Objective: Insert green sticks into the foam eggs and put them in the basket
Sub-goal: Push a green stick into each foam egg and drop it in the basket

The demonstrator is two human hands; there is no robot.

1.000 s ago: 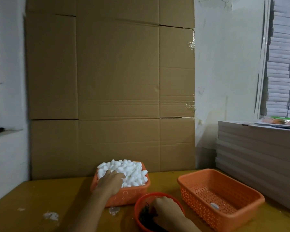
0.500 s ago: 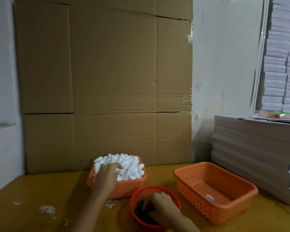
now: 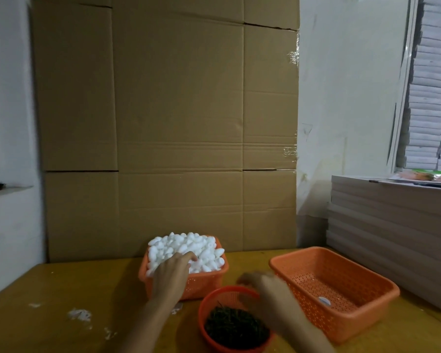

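Hands apart: left hand (image 3: 172, 273) curls into heaped foam eggs (image 3: 189, 247), grip unclear; right hand (image 3: 267, 289), blurred above green sticks (image 3: 236, 327), cannot be read; overfull eggs risk spilling onto table (image 3: 61, 289) if nudged; basket (image 3: 346, 327) stands at right.

Left hand (image 3: 172, 272): extended forward, back of hand up, fingers (image 3: 189, 257) bent downward, tips partly hidden; grasp not determinable. Left forearm (image 3: 148, 324) bare, entering from lower edge. Right hand (image 3: 262, 289): heavily blurred, palm down, fingers pointing left; finger state not determinable. Right forearm (image 3: 311, 337) bare. Hands apart.
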